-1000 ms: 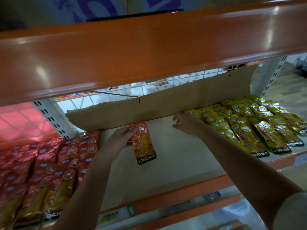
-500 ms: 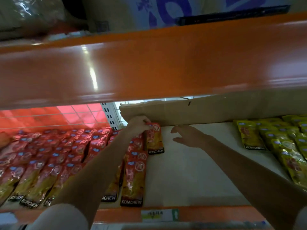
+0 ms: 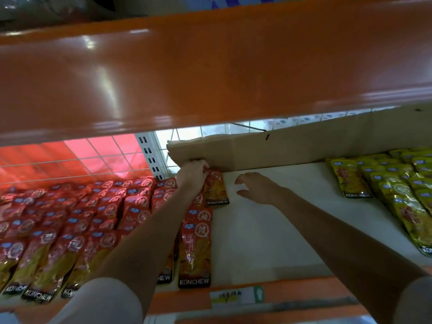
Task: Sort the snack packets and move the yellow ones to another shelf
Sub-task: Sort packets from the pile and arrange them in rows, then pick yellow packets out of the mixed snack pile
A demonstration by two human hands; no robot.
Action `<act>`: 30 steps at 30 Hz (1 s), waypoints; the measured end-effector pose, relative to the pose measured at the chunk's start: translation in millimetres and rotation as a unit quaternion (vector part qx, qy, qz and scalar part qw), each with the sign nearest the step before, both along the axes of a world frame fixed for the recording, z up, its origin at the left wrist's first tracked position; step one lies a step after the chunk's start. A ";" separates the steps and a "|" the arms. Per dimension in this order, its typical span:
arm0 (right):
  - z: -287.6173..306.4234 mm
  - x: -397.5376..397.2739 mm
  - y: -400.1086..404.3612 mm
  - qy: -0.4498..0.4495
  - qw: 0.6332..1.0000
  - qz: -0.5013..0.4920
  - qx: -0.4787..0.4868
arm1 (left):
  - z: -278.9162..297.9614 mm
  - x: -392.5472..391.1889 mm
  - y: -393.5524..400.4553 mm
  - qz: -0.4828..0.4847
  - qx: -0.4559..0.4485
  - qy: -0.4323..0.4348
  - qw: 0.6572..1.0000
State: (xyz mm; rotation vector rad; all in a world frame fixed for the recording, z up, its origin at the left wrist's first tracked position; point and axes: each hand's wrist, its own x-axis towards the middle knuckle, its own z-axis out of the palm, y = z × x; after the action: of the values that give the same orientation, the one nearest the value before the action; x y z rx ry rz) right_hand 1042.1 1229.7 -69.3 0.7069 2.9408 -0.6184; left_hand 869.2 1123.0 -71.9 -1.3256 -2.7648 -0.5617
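Up at the back of the shelf (image 3: 268, 242), the left hand (image 3: 192, 172) pinched the top of a red packet (image 3: 215, 190), fingers curled over its upper edge, right against the cardboard strip (image 3: 292, 146) standing along the rear. That packet lay flat at the right end of the red packets (image 3: 93, 218), which filled the shelf's left part in overlapping rows. Just beside it, the right hand (image 3: 259, 188) hovered over bare shelf board, fingers spread loosely and holding nothing. Well apart to the right, the yellow packets (image 3: 392, 183) lay in overlapping rows too. An orange beam (image 3: 210, 73) crossed overhead, and a price label (image 3: 236, 296) sat on the front edge.
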 end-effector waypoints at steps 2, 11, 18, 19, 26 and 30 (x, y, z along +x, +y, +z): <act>1.7 -0.1 -1.3 0.004 1.000 -0.009 0.003 | 2.5 2.0 -0.9 0.007 0.001 0.002 1.000; 54.1 -62.0 -49.4 0.070 0.988 0.114 0.083 | 46.8 -2.6 -74.6 0.058 -0.071 0.057 0.994; 75.7 -171.2 -203.6 0.061 0.944 0.304 0.115 | 69.2 -38.3 -270.4 0.252 -0.168 0.036 0.952; 76.8 -184.0 -232.6 0.058 0.940 0.320 0.106 | 71.0 -43.4 -302.2 0.280 -0.167 0.023 0.945; 77.3 -272.1 -404.1 0.041 0.937 0.348 0.006 | 74.2 -91.8 -498.9 0.379 -0.222 0.013 0.898; 71.9 -321.3 -476.0 0.039 0.939 0.340 0.027 | 66.0 -125.7 -582.6 0.378 -0.215 0.003 0.900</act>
State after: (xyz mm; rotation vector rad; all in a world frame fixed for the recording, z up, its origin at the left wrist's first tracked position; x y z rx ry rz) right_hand 720.8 753.7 2.6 -0.3530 2.9792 -0.4919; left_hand 743.5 540.4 -5.8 -0.1593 -3.1551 0.1079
